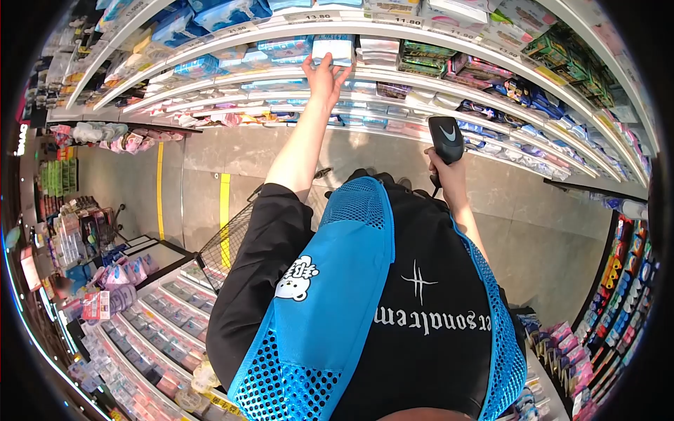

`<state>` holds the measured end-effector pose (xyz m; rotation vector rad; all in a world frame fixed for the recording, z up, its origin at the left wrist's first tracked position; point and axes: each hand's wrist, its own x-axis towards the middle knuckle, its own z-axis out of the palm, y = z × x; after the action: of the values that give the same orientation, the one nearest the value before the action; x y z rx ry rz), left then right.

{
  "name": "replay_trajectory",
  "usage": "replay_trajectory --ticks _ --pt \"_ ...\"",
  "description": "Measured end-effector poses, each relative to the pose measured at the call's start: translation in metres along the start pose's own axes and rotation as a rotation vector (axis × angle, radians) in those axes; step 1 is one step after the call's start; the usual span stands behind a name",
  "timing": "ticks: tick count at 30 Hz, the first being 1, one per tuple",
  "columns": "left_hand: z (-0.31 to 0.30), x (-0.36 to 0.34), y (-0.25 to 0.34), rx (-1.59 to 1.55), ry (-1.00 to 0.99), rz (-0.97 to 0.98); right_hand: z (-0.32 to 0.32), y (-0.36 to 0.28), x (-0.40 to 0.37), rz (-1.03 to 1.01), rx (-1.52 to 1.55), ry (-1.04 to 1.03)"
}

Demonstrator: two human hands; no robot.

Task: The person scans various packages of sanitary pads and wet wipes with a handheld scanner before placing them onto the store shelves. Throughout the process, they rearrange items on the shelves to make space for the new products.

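Observation:
My left hand [326,83] reaches up to a shelf, its fingertips on the front of a white and blue package [333,50]. Its fingers are spread, with the thumb at the package's left side. In my right hand [449,172] is a black handheld scanner [446,140], held by its handle beside the lower shelves. Blue packs [286,48] stand just left of the touched package, and white packs [377,52] to its right.
Curved-looking shelves with price labels [317,17] cross the top. A wire shopping cart [223,242] stands at my left. Display racks [165,337] fill the lower left, and hanging goods [621,281] line the right. Yellow stripes [225,210] mark the grey floor [512,210].

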<state>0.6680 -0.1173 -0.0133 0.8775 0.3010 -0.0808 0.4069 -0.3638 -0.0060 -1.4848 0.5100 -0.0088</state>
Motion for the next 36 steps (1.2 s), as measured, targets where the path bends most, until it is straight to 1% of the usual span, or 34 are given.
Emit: replay_trajectory --ticks 1,5,7,10,13,14,16,17,20,26,29,32,35,36 --pt "-0.001 -0.001 -0.002 0.013 -0.005 0.015 0.000 0.001 -0.001 -0.006 0.002 0.002" --pt "0.004 0.001 -0.004 0.231 0.020 0.100 0.000 0.003 -0.004 -0.007 0.014 0.008" --pt "0.018 -0.004 0.003 0.346 0.052 0.146 0.002 -0.001 -0.006 0.004 0.000 0.017" --pt "0.050 -0.025 0.018 0.650 0.209 0.129 0.003 -0.002 -0.008 0.003 -0.008 0.016" --pt "0.041 -0.003 0.006 1.025 0.255 0.250 0.002 -0.004 -0.010 0.002 -0.018 0.031" --pt "0.039 0.002 0.002 1.196 0.263 0.265 0.002 -0.004 -0.009 -0.003 -0.012 0.033" --pt "0.058 -0.020 0.018 1.540 0.275 0.290 -0.001 -0.003 -0.010 -0.007 -0.002 0.037" --pt "0.050 -0.011 0.012 1.584 0.254 0.333 -0.001 -0.002 -0.010 -0.007 -0.003 0.043" --pt "0.056 -0.012 0.013 1.736 0.302 0.395 0.000 -0.004 -0.008 -0.018 -0.007 0.052" --pt "0.046 -0.002 0.009 1.956 0.331 0.722 0.001 -0.002 -0.006 -0.007 0.012 0.020" --pt "0.050 0.004 0.009 1.891 0.351 0.692 -0.002 -0.001 -0.006 0.004 0.006 0.020" --pt "0.047 0.008 0.015 1.975 0.257 0.564 -0.006 0.001 -0.005 0.009 0.004 0.016" --pt "0.051 0.000 0.020 1.972 0.234 0.394 -0.007 0.003 -0.004 -0.007 0.016 0.012" --pt "0.050 -0.003 0.020 1.917 0.236 0.369 -0.008 0.003 -0.003 -0.002 0.014 0.010"
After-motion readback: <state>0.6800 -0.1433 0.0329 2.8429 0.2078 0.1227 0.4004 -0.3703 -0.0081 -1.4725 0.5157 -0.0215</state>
